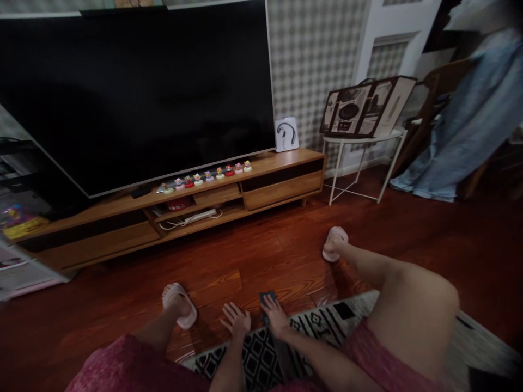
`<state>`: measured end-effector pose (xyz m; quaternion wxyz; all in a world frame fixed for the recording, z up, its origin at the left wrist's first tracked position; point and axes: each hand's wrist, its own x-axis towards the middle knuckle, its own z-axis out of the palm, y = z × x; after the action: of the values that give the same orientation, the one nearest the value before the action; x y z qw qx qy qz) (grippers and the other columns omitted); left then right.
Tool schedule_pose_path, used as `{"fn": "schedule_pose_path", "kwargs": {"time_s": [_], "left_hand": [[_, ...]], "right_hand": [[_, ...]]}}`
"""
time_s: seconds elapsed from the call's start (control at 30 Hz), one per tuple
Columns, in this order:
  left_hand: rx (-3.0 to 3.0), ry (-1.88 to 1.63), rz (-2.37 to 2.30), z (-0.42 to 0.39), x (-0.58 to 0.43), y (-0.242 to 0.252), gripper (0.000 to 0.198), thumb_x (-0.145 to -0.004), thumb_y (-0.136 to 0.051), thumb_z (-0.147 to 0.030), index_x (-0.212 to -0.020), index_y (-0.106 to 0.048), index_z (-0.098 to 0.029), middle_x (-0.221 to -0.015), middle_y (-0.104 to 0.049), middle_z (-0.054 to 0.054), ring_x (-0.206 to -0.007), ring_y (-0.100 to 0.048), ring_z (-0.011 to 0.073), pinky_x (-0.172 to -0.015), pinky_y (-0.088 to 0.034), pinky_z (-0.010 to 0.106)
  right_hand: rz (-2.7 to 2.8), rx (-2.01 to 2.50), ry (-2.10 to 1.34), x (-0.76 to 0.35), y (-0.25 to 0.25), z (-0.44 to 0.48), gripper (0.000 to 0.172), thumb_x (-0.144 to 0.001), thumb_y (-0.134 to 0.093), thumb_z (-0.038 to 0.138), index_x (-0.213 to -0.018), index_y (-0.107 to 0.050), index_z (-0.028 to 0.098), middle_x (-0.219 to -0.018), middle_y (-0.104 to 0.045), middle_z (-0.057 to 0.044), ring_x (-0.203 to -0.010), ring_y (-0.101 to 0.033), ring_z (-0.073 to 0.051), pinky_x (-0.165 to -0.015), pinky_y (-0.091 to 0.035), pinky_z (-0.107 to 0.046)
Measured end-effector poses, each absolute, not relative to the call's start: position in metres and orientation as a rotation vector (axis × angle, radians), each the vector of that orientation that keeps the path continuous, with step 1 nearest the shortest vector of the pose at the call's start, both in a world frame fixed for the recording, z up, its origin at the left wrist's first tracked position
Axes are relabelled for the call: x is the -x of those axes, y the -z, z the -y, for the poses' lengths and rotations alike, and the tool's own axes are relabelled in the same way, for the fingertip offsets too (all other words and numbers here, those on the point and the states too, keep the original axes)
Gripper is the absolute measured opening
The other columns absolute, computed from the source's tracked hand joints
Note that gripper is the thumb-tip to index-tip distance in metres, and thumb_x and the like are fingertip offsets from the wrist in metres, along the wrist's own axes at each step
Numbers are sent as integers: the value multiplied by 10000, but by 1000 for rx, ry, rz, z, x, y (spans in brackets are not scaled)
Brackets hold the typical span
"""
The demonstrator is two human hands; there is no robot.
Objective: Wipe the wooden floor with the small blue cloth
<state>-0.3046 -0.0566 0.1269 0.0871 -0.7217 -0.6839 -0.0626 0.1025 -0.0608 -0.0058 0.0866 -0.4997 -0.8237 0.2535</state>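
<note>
My left hand (236, 319) is held low over the wooden floor at the rug's edge, fingers spread and nothing in it. Beside it on the right, my right hand (276, 317) lies with fingers stretched out over a flat, dark blue-grey thing (267, 297). Its kind I cannot make out, since the hand covers much of it. Below both hands is a black-and-white patterned rug (318, 325). My slippered feet stand wide apart on either side.
A low wooden TV stand (281, 197) with a large television (155, 92) and several small figurines (209, 176) stands ahead. To the right, a printed case (355, 109) rests on a white side table (341, 140). A person in pale blue trousers (469, 114) is at the far right.
</note>
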Motion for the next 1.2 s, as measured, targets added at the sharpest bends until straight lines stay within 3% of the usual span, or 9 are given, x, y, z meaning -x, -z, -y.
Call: {"fn": "schedule_pose_path", "kwargs": {"time_s": [0.2,0.3,0.37,0.53,0.67,0.8,0.9,1.03,1.2], "left_hand": [[2079,122,2168,58,310,-127,487,-699,-651,-403,-1142,-671,-204,-1477,-570,198,-1461,-367,450,-1046,-327,706],[2016,90,2256,56,314,-124,534,-694,-667,-444,-1163,-647,-188,-1447,-589,203,-1436,-394,458,-1042,-369,664],[1952,70,2331,54,317,-122,560,-680,-677,-478,-1159,-636,-190,-1445,-585,197,-1413,-415,474,-1018,-406,645],[1724,35,2558,48,324,-113,621,-636,-705,-505,-1164,-600,-196,-1437,-565,219,-1378,-410,547,-934,-443,662],[1607,36,2691,46,329,-104,704,-605,-722,-494,-1213,-565,-174,-1444,-535,245,-1396,-377,554,-957,-425,651],[1572,39,2772,43,335,-94,689,-618,-708,-490,-1233,-554,-219,-1504,-492,203,-1432,-330,553,-975,-397,670],[1558,48,2803,41,340,-89,677,-641,-693,-495,-1249,-539,-237,-1515,-488,185,-1433,-329,553,-965,-392,680],[1567,92,2808,40,343,-84,775,-610,-720,-497,-1281,-517,-167,-1498,-467,272,-1408,-348,580,-988,-377,675],[1554,163,2814,38,345,-82,695,-658,-692,-515,-1281,-519,-258,-1501,-498,186,-1449,-317,541,-976,-385,692]], "right_hand": [[2404,1622,-496,-121,-4,46,618,-873,-462,17,-1427,-586,262,-1591,-470,-72,-1488,-387,-206,-1236,-304,-434],[2101,1931,-308,-159,-15,24,375,-976,-614,258,-1349,-608,220,-1444,-579,-106,-1290,-572,-259,-1095,-479,-488],[2046,1968,-294,-168,-18,18,403,-972,-647,412,-1315,-606,204,-1347,-609,-99,-1143,-631,-249,-980,-555,-493],[2111,1897,-348,-137,-15,23,390,-977,-638,421,-1299,-611,202,-1308,-620,-93,-1090,-644,-233,-936,-575,-467],[2255,1755,-433,-92,-8,47,419,-980,-630,375,-1370,-585,227,-1440,-576,-99,-1273,-578,-266,-1068,-498,-504],[2500,1378,-760,-68,-2,67,632,-914,-490,149,-1536,-461,260,-1670,-330,-61,-1553,-245,-205,-1272,-199,-433],[2493,1483,-732,-90,-10,49,700,-839,-498,98,-1513,-495,288,-1670,-324,-16,-1553,-234,-154,-1270,-174,-367],[2202,1959,-466,-143,-26,3,464,-965,-592,276,-1429,-568,271,-1582,-472,-71,-1455,-417,-255,-1211,-324,-492],[2107,2084,-407,-163,-31,-6,389,-982,-630,429,-1300,-607,204,-1310,-619,-91,-1098,-644,-234,-938,-574,-469]]}}
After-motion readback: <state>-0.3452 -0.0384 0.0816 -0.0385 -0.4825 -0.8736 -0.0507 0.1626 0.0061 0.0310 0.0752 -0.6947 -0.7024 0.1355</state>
